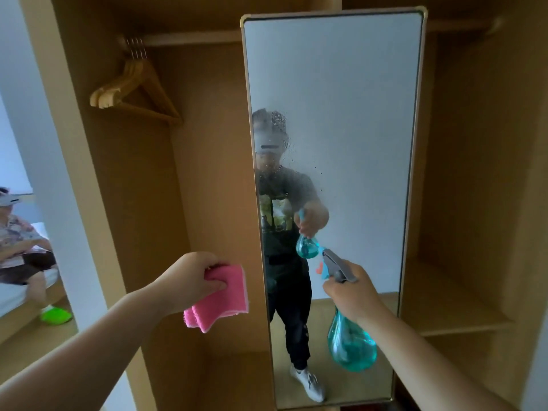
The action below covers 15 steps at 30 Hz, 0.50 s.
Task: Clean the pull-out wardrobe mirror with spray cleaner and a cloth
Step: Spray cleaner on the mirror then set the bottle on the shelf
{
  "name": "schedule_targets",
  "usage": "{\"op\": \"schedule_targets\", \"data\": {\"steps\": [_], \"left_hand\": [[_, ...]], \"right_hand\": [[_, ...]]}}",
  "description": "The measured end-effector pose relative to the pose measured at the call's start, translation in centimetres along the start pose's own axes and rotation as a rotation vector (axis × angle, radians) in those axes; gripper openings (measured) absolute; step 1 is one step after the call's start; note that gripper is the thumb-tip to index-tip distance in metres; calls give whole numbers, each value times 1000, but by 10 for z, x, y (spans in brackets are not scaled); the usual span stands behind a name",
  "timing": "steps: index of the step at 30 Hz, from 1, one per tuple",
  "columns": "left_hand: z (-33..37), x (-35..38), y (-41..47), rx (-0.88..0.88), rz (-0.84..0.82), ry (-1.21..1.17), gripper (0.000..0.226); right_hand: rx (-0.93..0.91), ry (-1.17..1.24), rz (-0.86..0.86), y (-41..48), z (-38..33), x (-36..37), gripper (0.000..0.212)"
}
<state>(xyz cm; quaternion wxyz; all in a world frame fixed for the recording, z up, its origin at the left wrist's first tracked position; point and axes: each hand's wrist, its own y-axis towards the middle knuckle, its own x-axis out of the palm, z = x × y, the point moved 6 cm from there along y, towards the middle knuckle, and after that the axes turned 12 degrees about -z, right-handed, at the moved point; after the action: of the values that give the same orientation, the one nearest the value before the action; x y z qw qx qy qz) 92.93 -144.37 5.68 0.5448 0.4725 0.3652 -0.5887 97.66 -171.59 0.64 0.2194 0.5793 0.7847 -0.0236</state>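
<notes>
Straight ahead in the head view, the tall mirror (341,84) stands upright in a thin metal frame, pulled out in the middle of an open wooden wardrobe (207,173); a patch of fine droplets (280,123) clings to the glass near its left edge, above mid-height. The left hand (189,280) pinches a folded pink cloth (222,298) between thumb and curled fingers; the cloth hangs below the hand, just beside the mirror's left edge and not touching the glass. The right hand (353,295) is wrapped round the neck of a clear teal spray bottle (351,345), under its grey trigger head; the bottle is tilted, its nozzle facing the glass and its round body hanging in front of the mirror's lower right part. The two hands are well apart, one on each side of the mirror's left half. Wooden hangers (136,87) hang from a rail (189,38) in the wardrobe's upper left corner; a shelf (462,324) crosses the right compartment. At the far left edge, another person (17,244) sits wearing a green shoe (56,315).
</notes>
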Motion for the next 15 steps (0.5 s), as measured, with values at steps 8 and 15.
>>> {"op": "schedule_targets", "data": {"steps": [8, 15], "left_hand": [[-18, 29, -4, -42, -69, 9, 34], [-15, 38, -2, -31, -101, 19, 33]], "right_hand": [[35, 41, -58, -10, 33, 26, 14], [27, 48, -35, -18, 46, 25, 32]]}}
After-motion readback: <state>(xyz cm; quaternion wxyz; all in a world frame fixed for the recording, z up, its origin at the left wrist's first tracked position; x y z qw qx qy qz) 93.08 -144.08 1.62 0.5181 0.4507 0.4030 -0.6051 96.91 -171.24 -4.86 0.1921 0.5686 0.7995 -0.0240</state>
